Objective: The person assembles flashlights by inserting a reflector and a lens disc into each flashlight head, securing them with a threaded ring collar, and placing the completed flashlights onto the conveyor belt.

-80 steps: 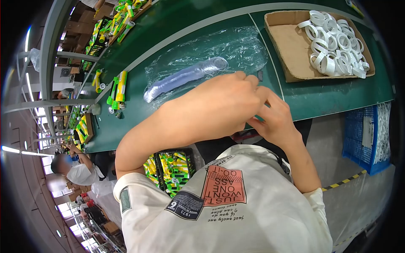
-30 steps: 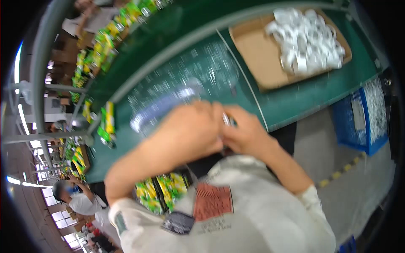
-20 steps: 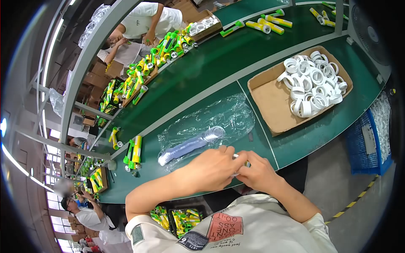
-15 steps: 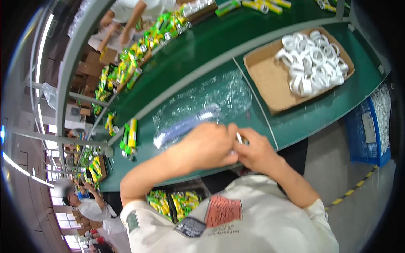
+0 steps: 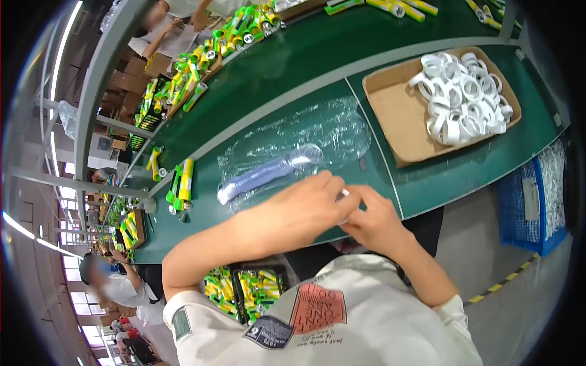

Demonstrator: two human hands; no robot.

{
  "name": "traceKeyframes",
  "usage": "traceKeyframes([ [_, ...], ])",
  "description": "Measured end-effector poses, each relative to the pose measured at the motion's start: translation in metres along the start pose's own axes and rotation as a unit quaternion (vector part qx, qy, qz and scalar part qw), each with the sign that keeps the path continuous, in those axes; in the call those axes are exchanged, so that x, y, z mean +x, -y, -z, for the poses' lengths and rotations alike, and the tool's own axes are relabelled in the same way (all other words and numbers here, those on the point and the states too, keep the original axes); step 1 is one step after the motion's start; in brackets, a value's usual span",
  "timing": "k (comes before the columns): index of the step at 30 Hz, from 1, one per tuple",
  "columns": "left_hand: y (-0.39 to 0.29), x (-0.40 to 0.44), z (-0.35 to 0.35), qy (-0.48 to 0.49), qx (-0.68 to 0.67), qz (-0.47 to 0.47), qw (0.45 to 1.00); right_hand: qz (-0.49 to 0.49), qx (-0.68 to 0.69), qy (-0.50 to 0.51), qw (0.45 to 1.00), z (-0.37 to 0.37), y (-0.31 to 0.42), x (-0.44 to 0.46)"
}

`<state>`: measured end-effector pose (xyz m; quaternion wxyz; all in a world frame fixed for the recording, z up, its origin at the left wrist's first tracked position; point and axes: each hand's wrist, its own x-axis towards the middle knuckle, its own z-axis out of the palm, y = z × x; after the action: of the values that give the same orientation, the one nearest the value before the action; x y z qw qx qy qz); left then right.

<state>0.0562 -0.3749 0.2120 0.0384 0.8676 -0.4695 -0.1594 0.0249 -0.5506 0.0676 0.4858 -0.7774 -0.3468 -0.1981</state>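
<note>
My left hand [image 5: 314,204] and my right hand [image 5: 378,222] meet over the front edge of the green table, fingers closed together. Between them shows a sliver of a small white piece [image 5: 343,194]; the fingers cover most of it, so its kind stays unclear. Just beyond my left hand lies a long stack of clear, bluish round discs [image 5: 262,175] on a crinkled clear plastic bag [image 5: 336,125]. To the right of the hands is a shallow cardboard box [image 5: 390,125], with many white rings [image 5: 470,88] heaped in it.
Yellow and green flashlights [image 5: 182,186] lie left on the table; more fill a crate [image 5: 241,299] below its edge. A grey rail [image 5: 274,91] crosses behind the bag. On the floor at right stands a blue basket [image 5: 519,210]. Co-workers sit at left and far side.
The view has shifted slightly, moving the cardboard box a little right. My two hands stay together on the small white piece, with the fingers slightly changed in position.
</note>
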Motion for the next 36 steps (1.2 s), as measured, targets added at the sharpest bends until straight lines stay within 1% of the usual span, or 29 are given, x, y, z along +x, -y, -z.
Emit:
traceKeyframes([
  [1,-0.004,-0.001,-0.001,-0.004,0.007,-0.014,1.000,0.000,0.003,-0.002,1.000,0.000,0.003,-0.003],
  [2,-0.006,-0.001,-0.002,0.015,-0.009,0.016,1.000,-0.006,0.020,0.007,1.000,-0.001,0.000,-0.005],
  [3,-0.010,-0.002,0.001,0.011,-0.074,0.053,0.996,-0.027,0.008,0.022,0.999,0.002,0.006,-0.005],
  [5,-0.024,0.013,0.023,0.168,-0.034,0.197,0.965,-0.025,0.025,0.001,0.999,0.000,0.007,-0.003],
  [6,-0.021,0.012,0.016,0.125,-0.012,0.139,0.982,-0.020,0.026,0.001,0.999,0.000,0.005,-0.002],
  [8,-0.009,0.002,0.001,0.039,0.026,0.019,0.999,-0.015,0.028,0.001,1.000,0.000,0.003,-0.006],
  [10,-0.012,0.004,0.006,0.023,-0.011,0.009,1.000,-0.011,0.024,-0.009,1.000,-0.002,0.000,-0.008],
  [11,-0.016,0.005,0.011,0.015,-0.026,0.009,1.000,-0.005,0.024,-0.014,1.000,-0.003,0.000,-0.009],
  [12,-0.020,0.004,0.013,0.064,-0.052,0.107,0.991,-0.034,0.012,0.015,0.999,0.002,0.004,-0.007],
  [15,-0.016,0.008,0.010,0.131,0.000,0.144,0.981,-0.011,0.014,-0.019,1.000,-0.003,0.003,-0.006],
  [16,-0.014,0.008,0.010,0.059,0.017,0.066,0.996,-0.012,0.018,-0.018,1.000,-0.004,0.002,-0.007],
  [17,-0.011,0.008,0.011,-0.014,0.034,-0.012,0.999,-0.013,0.022,-0.017,1.000,-0.005,0.001,-0.009],
  [19,-0.014,0.009,0.012,-0.024,0.046,-0.006,0.999,-0.013,0.017,-0.014,1.000,-0.005,0.000,-0.011],
  [20,-0.020,0.009,0.017,0.041,0.043,0.077,0.995,-0.014,0.008,-0.014,1.000,-0.004,0.001,-0.009],
  [21,-0.024,0.008,0.019,0.106,0.039,0.158,0.981,-0.016,-0.001,-0.014,1.000,-0.003,0.003,-0.007],
  [22,-0.018,0.009,0.010,0.080,0.028,0.142,0.986,-0.025,0.006,-0.015,1.000,-0.003,0.005,-0.006],
  [24,-0.006,0.009,0.004,-0.015,0.058,-0.025,0.998,-0.012,0.014,-0.023,1.000,-0.005,0.001,-0.008],
  [26,-0.007,0.008,0.003,-0.039,0.050,-0.046,0.997,-0.010,0.011,-0.021,1.000,-0.004,0.001,-0.010],
  [28,-0.017,0.002,0.006,0.009,0.008,0.079,0.997,-0.017,-0.003,-0.011,1.000,-0.003,0.003,-0.008],
  [31,-0.014,0.004,0.002,0.067,0.006,0.133,0.989,-0.014,0.012,-0.030,0.999,-0.005,0.004,-0.006],
  [34,-0.012,0.003,0.004,0.051,-0.015,0.089,0.995,-0.016,0.003,-0.016,1.000,-0.005,0.002,-0.008],
  [36,-0.010,0.002,0.005,0.044,-0.023,0.076,0.996,-0.013,0.004,-0.020,1.000,-0.005,0.003,-0.008],
])
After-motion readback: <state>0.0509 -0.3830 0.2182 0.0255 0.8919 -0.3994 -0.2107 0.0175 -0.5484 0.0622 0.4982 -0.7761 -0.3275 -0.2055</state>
